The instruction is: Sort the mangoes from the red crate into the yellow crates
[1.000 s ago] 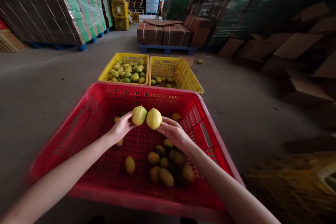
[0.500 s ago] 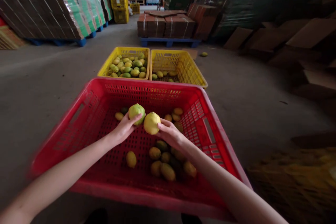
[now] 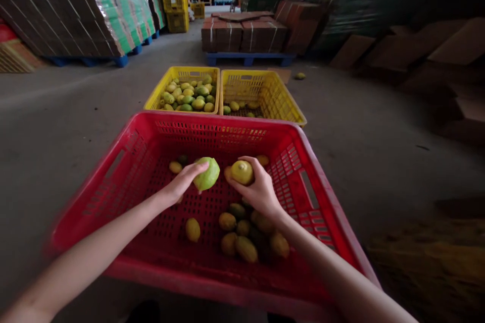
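Observation:
Over the red crate [image 3: 212, 282], my left hand [image 3: 185, 180] is closed round a green lemon [image 3: 208, 174], its thumb lying on top. My right hand [image 3: 264, 192] grips a yellow lemon [image 3: 242, 172] whose tip faces up toward me. The two held fruits are apart, with a small gap between them. On the crate floor below, several yellow-green lemons [image 3: 246, 249] lie in a cluster at the right. A single lemon [image 3: 193, 230] rests near the middle front, and another lemon [image 3: 175, 167] sits toward the back left.
Behind stand a yellow crate [image 3: 151, 100] full of lemons and a second yellow crate [image 3: 282, 98] with a few at the bottom. Farther back are boxes [image 3: 246, 35] on a blue pallet [image 3: 248, 59], wrapped stacks [image 3: 113, 5] and loose cardboard [image 3: 350, 50]. One lemon [image 3: 300, 76] lies on the floor.
My hands have moved apart. The right hand has shifted right and turned its yellow lemon tip-up; the left has tilted the green lemon and moved slightly right.

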Tool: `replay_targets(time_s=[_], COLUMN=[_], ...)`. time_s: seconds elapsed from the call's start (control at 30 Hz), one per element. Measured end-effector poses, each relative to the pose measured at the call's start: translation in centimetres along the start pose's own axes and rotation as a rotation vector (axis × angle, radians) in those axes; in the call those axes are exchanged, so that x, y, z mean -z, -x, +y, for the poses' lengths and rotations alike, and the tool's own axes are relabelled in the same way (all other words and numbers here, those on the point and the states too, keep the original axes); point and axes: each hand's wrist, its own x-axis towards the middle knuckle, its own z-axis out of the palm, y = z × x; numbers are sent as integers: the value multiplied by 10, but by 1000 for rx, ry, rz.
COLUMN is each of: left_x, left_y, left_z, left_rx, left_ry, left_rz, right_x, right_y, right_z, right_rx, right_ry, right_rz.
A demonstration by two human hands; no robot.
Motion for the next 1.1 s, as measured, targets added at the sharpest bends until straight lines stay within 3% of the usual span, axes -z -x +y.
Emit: replay_targets(time_s=[0.1, 0.23, 0.4, 0.57, 0.77, 0.87, 0.93, 1.03, 1.1], left_x=[0, 3, 3, 2, 5, 5, 4, 5, 6], left_y=[-1, -2, 6, 9, 9, 8, 5, -1, -4], left_z=[-6, -12, -3, -1, -5, -3, -1, -1, -2], left_rx=[-195, -428, -589, -737, -881, -825, -695, -427, -253], left_ry=[-114, -359, -619, -790, -884, -803, -650, -254, 31], left_rz=[70, 135, 183, 118, 54, 72, 68, 19, -18], right_x=[6, 3, 1, 5, 7, 6, 5, 3, 2], right_y=[-4, -1, 2, 2, -1, -2, -2, -4, -5], right_z=[1, 1, 2, 1, -1, -3, -5, -5, -4], right_rx=[177, 261, 286, 223, 256, 134, -62, -402, -528], right_ry=[164, 248, 285, 244, 223, 97, -107, -548, -796], right_rz=[49, 42, 25, 64, 26, 27, 7, -94, -158])
